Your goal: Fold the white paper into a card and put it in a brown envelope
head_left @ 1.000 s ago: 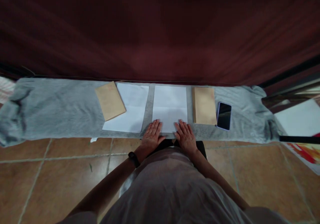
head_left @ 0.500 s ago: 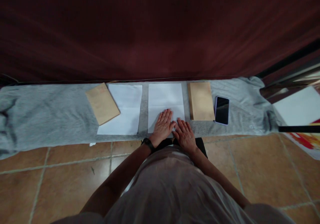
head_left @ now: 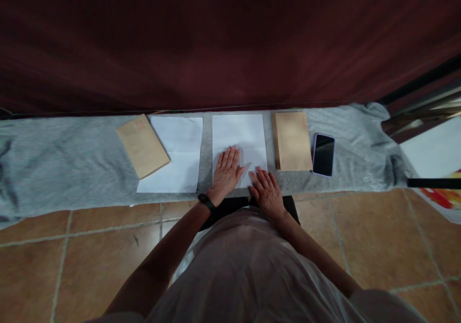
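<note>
A creased sheet of white paper [head_left: 238,130] lies in front of me on the grey cloth. My left hand [head_left: 227,169], with a dark band on its wrist, rests flat on the lower left part of this sheet, fingers spread. At the sheet's lower right corner is my right hand [head_left: 267,188], palm down with its fingers apart and the fingertips on the paper. Just right of the sheet sits a stack of brown envelopes [head_left: 293,140]. To the left, a single brown envelope [head_left: 143,145] partly covers more white paper [head_left: 182,152].
A phone [head_left: 323,155] lies right of the envelope stack. The grey cloth [head_left: 79,164] covers a long narrow surface against a dark red hanging [head_left: 230,49]. At the far right, a white sheet [head_left: 435,145] sits behind a black bar [head_left: 434,183]. Below is tiled floor [head_left: 108,260].
My left hand has slid left across the sheet, away from my right hand, which has stayed near the lower right corner. The view has shifted slightly.
</note>
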Available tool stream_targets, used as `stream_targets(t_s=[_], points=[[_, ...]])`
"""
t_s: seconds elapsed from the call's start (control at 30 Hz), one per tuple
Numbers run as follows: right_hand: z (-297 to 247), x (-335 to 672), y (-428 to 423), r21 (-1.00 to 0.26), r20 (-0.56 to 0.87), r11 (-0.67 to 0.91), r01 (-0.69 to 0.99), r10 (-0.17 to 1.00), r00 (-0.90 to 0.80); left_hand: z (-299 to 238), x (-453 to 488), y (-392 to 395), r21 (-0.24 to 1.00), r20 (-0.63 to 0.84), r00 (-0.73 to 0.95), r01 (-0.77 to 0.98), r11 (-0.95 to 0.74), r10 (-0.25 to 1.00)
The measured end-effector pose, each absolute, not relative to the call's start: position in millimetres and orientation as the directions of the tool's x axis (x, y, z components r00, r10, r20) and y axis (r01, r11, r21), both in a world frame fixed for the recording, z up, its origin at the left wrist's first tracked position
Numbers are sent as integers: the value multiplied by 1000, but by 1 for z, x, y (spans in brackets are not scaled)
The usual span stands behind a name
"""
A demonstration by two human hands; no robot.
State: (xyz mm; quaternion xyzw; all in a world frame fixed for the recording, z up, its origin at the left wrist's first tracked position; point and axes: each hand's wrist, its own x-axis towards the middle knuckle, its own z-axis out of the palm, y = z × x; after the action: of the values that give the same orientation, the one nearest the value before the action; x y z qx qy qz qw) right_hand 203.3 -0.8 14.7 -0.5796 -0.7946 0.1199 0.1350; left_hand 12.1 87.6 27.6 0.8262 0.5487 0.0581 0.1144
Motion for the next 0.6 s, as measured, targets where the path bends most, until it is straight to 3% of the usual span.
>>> stream_targets(t_s=[0.1,0.27,0.43,0.6], points=[[23,201,3,-380,78,288,879,957,-280,27,23,92,287,-17,473,846,-449,881],[32,194,37,-450,124,263,854,965,-232,20,32,107,299,-23,429,865,-403,903],[23,184,78,-402,110,258,879,966,-234,14,24,116,279,-27,442,865,-418,897],[8,183,81,-343,131,242,908,969,-209,13,4,116,267,12,348,902,-338,937]])
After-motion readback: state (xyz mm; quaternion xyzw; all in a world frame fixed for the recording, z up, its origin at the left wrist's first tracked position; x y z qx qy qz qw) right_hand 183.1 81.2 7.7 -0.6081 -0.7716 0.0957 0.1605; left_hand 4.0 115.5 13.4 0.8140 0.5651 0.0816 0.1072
